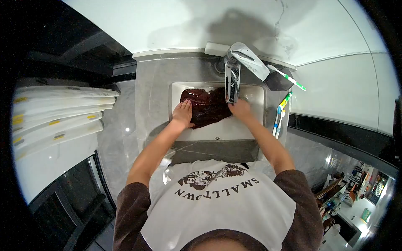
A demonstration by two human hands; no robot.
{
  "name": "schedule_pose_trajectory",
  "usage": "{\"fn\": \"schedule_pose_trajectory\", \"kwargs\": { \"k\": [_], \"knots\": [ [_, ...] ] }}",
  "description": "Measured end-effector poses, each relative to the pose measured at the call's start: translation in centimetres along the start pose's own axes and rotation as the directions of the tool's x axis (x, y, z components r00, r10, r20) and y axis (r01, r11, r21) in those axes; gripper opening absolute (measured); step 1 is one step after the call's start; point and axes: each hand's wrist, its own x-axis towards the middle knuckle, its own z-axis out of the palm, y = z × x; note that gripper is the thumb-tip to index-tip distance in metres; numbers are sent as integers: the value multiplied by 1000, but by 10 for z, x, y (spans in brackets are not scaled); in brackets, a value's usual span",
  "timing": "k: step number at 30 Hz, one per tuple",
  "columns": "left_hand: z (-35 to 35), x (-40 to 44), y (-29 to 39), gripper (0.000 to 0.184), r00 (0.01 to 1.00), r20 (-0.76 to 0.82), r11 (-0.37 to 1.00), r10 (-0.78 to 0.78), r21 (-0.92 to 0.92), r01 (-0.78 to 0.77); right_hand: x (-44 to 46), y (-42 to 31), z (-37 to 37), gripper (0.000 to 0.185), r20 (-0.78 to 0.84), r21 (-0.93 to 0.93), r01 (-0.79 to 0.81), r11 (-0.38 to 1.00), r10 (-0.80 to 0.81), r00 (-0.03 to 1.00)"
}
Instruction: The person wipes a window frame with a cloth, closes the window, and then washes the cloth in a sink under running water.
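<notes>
A wet, dark reddish-brown cloth (206, 109) lies spread in the white sink (217, 133). My left hand (183, 114) rests on the cloth's left edge, its fingers stretched out flat and the thumb apart. At the right edge of the cloth, just beside the faucet spout, my right hand (240, 109) is closed with curled fingers on the fabric. Its fingertips are partly hidden. The chrome faucet (233, 79) reaches over the cloth's upper right part, and its lever points to the right.
Grey countertop (155, 79) surrounds the sink. Right of it lie toothbrushes (281, 112), and another toothbrush (289, 78) leans from a dark hexagonal holder (279, 82). A white patterned curtain (63, 113) hangs at left. The tiled wall (180, 25) rises behind the faucet.
</notes>
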Motion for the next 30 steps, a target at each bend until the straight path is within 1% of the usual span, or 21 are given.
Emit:
{"fn": "schedule_pose_trajectory", "kwargs": {
  "k": [2, 4, 5, 6, 8, 9, 10, 11, 13, 14, 15, 17, 18, 20, 21, 23, 25, 26, 28, 29, 30],
  "knots": [
    [-1, -1, 0, 92, 1000, 15, 1000, -3, -10, 3, 6, -12, 40, 16, -107, 268, -8, 963, 38, 994],
    [-1, -3, 0, 91, 1000, -8, 1000, -7, -12, 7, -6, -59, 32, 22, -119, 588, 91, 804, -25, 993],
    [2, -2, -1, 91, 1000, -6, 1000, -7, -11, 7, -9, -77, 31, 20, -87, 638, 130, 759, -97, 992],
    [4, -1, -2, 89, 1000, -18, 999, 9, -34, -10, -12, -93, 37, 20, -171, 643, 255, 722, -189, 967],
    [4, -1, -3, 87, 999, -27, 998, 24, -56, -25, -9, -119, 48, 14, -56, 467, 199, 862, -196, 979],
    [1, -3, -3, 86, 1000, 8, 999, 21, -41, -20, -5, -122, 60, 12, -6, 358, 166, 919, -176, 984],
    [-3, -5, -3, 86, 999, 43, 1000, 16, -26, -15, 0, -118, 76, 9, -98, 199, 232, 952, -216, 971],
    [-4, -5, -1, 86, 999, 44, 1000, 13, -26, -12, 2, -114, 78, 9, -99, 201, 234, 951, -218, 971],
    [-6, -7, 4, 87, 998, 36, 998, -55, 9, 55, 4, -98, 79, 15, -90, -22, 279, 960, -280, 956],
    [-5, -5, 5, 89, 997, 49, 997, -58, 43, 56, 5, -91, 78, 19, -136, -69, 330, 942, -336, 932],
    [-4, -2, 5, 89, 997, 47, 997, -59, 43, 57, 7, -83, 76, 19, -137, -70, 329, 942, -336, 932],
    [-5, 3, 6, 90, 993, 100, 998, -63, 36, 60, 10, -65, 71, 17, -142, -182, 289, 940, -316, 938],
    [-6, 3, 7, 90, 993, 100, 998, -59, 37, 55, 10, -54, 67, 17, -141, -182, 285, 941, -312, 940],
    [-5, 2, 6, 90, 994, 92, 997, -62, 55, 57, 11, -29, 57, 22, -174, -283, 191, 940, -246, 954],
    [-5, 2, 5, 90, 994, 91, 997, -61, 55, 57, 11, -19, 51, 20, -118, -195, 127, 972, -152, 981],
    [-3, 2, 5, 90, 995, 87, 998, -55, 24, 53, 16, 3, 38, 19, -56, -112, 54, 992, -61, 997],
    [-1, 2, 4, 90, 995, 90, 998, -53, 27, 50, 25, 30, 32, 17, 12, -339, 164, 926, -170, 985],
    [-2, 3, 4, 91, 994, 91, 998, -52, 30, 49, 27, 36, 24, 17, 9, -345, 161, 925, -168, 986],
    [-5, 4, 3, 91, 995, 91, 999, -40, 33, 37, 28, 45, 10, 17, 7, -263, 130, 956, -133, 991],
    [-6, 4, 2, 90, 995, 98, 999, -31, 39, 27, 26, 39, 3, 17, 5, -264, 129, 956, -132, 991],
    [-6, 4, 2, 90, 995, 96, 999, -30, 39, 27, 22, 25, -4, 18, 26, -117, 101, 988, -99, 995]
  ]
}}
